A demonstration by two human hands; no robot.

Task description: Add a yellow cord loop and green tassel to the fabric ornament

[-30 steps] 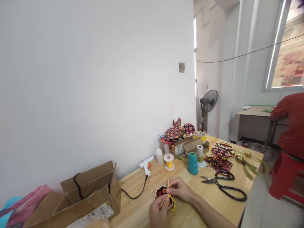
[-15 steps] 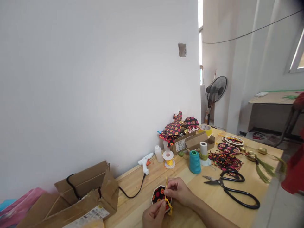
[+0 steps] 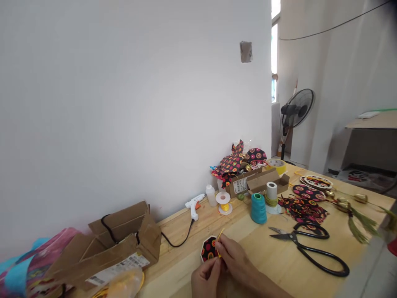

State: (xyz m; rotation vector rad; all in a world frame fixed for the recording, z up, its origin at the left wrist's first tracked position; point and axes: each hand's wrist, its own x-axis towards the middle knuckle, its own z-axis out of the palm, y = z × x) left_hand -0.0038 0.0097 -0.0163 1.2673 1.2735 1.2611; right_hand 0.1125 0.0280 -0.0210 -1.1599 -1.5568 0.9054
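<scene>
Near the bottom centre, my left hand pinches a thin yellow cord at the lower right edge of an octagonal piece. That piece has a white rim and dark cloth with red and orange patterns. My right hand is closed on the same cord just above, thumb and forefinger together, and covers the piece's right side. The cord's free end sticks up past the right fingertips. Black-handled scissors lie partly open to the right of my hands.
Behind my hands are a white glue gun, a yellow cord spool and a teal thread cone. An open cardboard box stands left. Patterned cloth scraps and bells with green tassels lie right.
My right hand has closed in on the left one, with the cord's free end now slanting and the yellow loop below hidden. The view has shifted slightly.
</scene>
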